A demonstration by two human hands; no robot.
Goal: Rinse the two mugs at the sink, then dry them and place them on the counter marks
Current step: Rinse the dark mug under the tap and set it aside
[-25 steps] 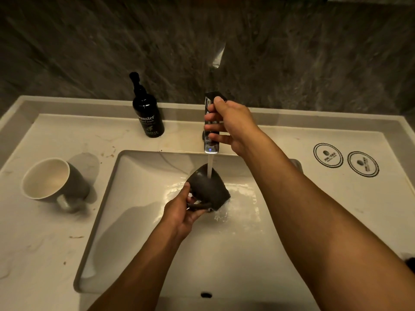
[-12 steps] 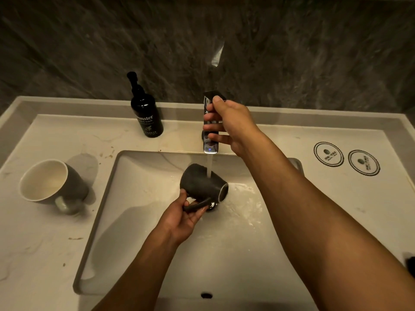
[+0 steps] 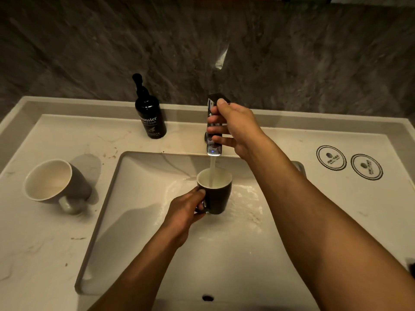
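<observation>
L hand (image 3: 184, 209) grips mug (image 3: 216, 198) upright under stream | R hand (image 3: 233, 129) clasps tap (image 3: 213, 147)

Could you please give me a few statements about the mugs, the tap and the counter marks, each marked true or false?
1. The left hand holds a mug upright under the water stream. True.
2. The right hand rests on the soap bottle. False: it is on the faucet.
3. The second mug lies on its side left of the sink. True.
4. A mug stands on one counter mark. False: both are bare.
</observation>
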